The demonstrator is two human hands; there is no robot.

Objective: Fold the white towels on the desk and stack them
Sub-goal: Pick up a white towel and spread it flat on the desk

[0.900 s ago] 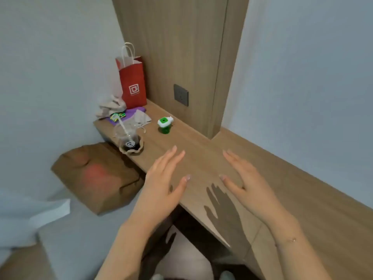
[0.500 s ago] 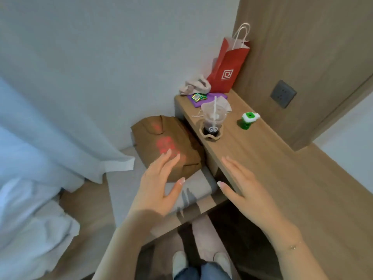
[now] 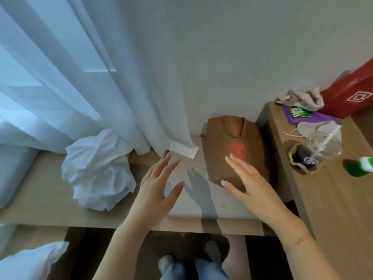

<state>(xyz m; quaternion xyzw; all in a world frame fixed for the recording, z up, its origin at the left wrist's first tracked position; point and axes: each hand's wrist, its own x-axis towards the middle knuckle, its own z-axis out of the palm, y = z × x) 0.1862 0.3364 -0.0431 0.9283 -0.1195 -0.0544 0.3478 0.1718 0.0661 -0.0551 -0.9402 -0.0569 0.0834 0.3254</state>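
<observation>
A crumpled heap of white towels (image 3: pixel 96 170) lies on the low wooden bench (image 3: pixel 40 199) at the left, below the curtain. My left hand (image 3: pixel 157 190) hovers just right of the heap with its fingers straight and spread, holding nothing. My right hand (image 3: pixel 248 184) is held out flat beside it, in front of a brown paper bag (image 3: pixel 232 146), and is empty too. The wooden desk (image 3: pixel 333 199) runs along the right side.
A white curtain (image 3: pixel 90 77) hangs down to the bench. On the desk stand an iced drink cup (image 3: pixel 314 152), a green bottle (image 3: pixel 361 166), a red paper bag (image 3: pixel 351 98), a beige cloth (image 3: pixel 300 98) and a purple pad (image 3: pixel 306 116). My feet (image 3: pixel 189 259) show below.
The view has swung left from the desk to the low bench, bringing the white towel heap and curtain into sight. Both hands stayed open and moved left with it.
</observation>
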